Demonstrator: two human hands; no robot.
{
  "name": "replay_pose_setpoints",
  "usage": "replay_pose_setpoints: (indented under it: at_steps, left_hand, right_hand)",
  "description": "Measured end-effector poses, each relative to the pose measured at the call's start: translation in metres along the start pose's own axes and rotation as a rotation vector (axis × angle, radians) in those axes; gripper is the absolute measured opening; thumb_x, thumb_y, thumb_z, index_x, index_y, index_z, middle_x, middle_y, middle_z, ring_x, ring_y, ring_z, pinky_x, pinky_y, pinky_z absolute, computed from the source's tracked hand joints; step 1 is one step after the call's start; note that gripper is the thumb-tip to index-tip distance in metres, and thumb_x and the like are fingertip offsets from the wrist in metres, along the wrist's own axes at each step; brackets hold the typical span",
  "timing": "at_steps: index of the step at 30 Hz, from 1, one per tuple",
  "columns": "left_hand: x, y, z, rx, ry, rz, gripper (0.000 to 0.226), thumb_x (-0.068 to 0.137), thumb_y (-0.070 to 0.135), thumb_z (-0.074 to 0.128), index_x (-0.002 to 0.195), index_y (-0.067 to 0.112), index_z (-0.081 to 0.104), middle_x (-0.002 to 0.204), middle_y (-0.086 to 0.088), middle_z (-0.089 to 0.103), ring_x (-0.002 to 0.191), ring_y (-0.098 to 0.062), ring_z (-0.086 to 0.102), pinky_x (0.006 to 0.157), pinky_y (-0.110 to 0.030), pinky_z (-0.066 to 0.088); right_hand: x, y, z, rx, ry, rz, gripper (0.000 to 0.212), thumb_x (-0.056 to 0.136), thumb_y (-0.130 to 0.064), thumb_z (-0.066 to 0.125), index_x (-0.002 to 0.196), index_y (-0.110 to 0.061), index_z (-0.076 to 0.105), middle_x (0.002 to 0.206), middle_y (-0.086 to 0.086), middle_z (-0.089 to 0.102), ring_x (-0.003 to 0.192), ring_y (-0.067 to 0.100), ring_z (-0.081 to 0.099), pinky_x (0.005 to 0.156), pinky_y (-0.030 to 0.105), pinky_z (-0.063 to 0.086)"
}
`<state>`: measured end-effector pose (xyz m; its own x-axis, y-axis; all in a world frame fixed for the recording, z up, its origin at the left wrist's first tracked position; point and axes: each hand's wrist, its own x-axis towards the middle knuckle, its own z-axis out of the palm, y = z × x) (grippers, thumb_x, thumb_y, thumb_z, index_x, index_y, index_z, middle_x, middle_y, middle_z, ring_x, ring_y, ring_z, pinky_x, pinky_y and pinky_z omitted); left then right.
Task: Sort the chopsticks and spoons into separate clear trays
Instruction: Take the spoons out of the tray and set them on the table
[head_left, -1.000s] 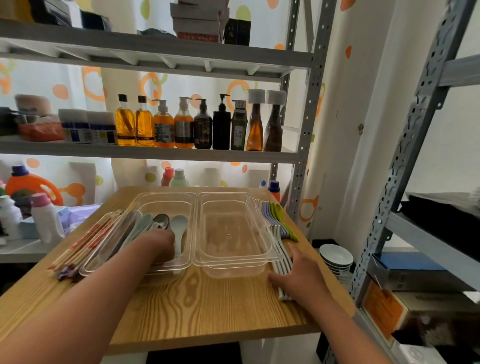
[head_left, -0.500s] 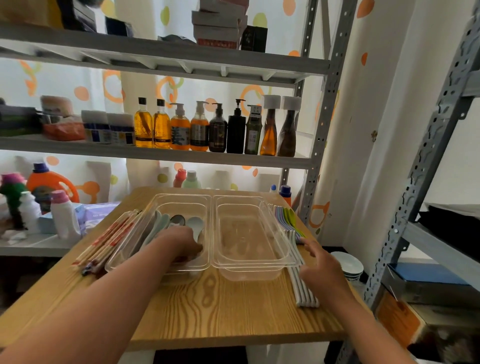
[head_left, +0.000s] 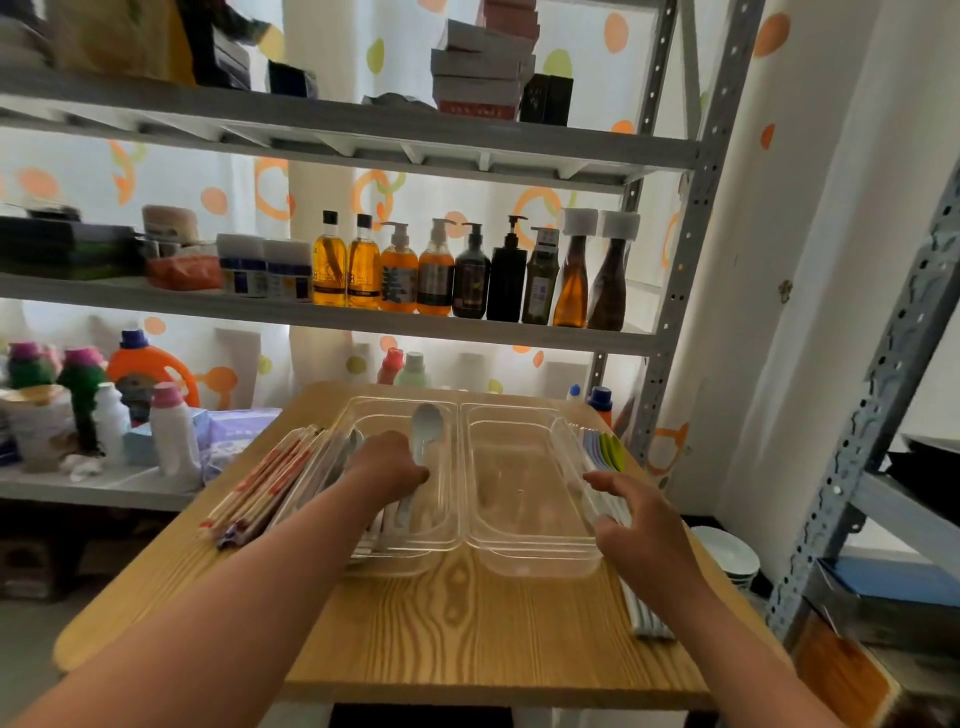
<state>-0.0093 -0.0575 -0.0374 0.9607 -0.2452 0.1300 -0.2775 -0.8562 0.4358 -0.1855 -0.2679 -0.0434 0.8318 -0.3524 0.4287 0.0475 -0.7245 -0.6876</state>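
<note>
**Step in hand: spoons into left tray**

Left hand (head_left: 389, 467) is inside the left tray (head_left: 405, 560), fingers curled round the pale spoon (head_left: 426, 428). Right hand (head_left: 641, 532) hovers, fingers spread, over the spoon row (head_left: 605, 448) at 3 o'clock of the bare right tray (head_left: 535, 567). Chopsticks (head_left: 265, 478) lie on the tabletop (head_left: 467, 629) at 9 o'clock. Next probably calls for pinching thin handles.
</note>
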Motion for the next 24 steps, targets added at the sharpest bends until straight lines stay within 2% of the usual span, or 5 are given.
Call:
replay_pose_setpoints:
  at_steps: [8,13,17,21,24]
  left_hand:
    - [-0.014,0.027,-0.01,-0.111,0.141,0.13,0.03,0.092,0.036,0.059,0.084,0.008,0.064,0.071,0.0,0.06,0.067,-0.012,0.056,0.067,-0.026,0.044]
    - [-0.026,0.052,-0.012,-0.378,0.049,0.21,0.025,0.09,0.034,0.064,0.093,0.01,0.058,0.086,-0.005,0.065,0.076,-0.018,0.062,0.067,-0.03,0.054]
    - [-0.039,0.072,-0.005,-0.593,-0.104,0.258,0.017,0.09,0.03,0.064,0.088,0.015,0.056,0.086,-0.004,0.067,0.077,-0.016,0.064,0.064,-0.023,0.052]
    - [-0.047,0.088,0.008,-0.55,-0.061,0.381,0.022,0.086,0.032,0.067,0.093,0.012,0.059,0.089,-0.003,0.068,0.083,-0.016,0.066,0.076,-0.029,0.057]
    - [-0.051,0.099,0.013,-0.528,-0.014,0.423,0.023,0.082,0.033,0.072,0.085,0.019,0.053,0.08,0.006,0.062,0.074,-0.008,0.061,0.069,-0.021,0.053]
  right_hand:
    - [-0.002,-0.017,0.007,0.032,-0.025,-0.031,0.044,0.083,-0.001,0.054,0.12,-0.024,0.057,0.119,-0.006,0.058,0.115,0.01,0.049,0.099,0.034,0.046]
    - [0.001,-0.025,0.009,0.049,0.01,-0.05,0.03,0.091,-0.01,0.052,0.118,-0.022,0.059,0.102,-0.005,0.063,0.086,-0.005,0.055,0.064,0.003,0.043]
    - [0.004,-0.037,0.013,0.097,0.033,-0.065,0.029,0.094,-0.021,0.051,0.123,-0.022,0.056,0.098,-0.005,0.061,0.078,-0.004,0.055,0.056,0.006,0.045]
    - [0.014,-0.041,0.011,0.26,0.027,0.096,0.032,0.096,-0.024,0.045,0.127,-0.015,0.053,0.1,0.004,0.066,0.073,0.011,0.062,0.055,0.013,0.042]
    - [0.018,-0.038,0.009,0.293,0.013,0.159,0.029,0.097,-0.024,0.044,0.114,-0.01,0.062,0.083,0.001,0.067,0.059,0.007,0.059,0.05,0.013,0.037]
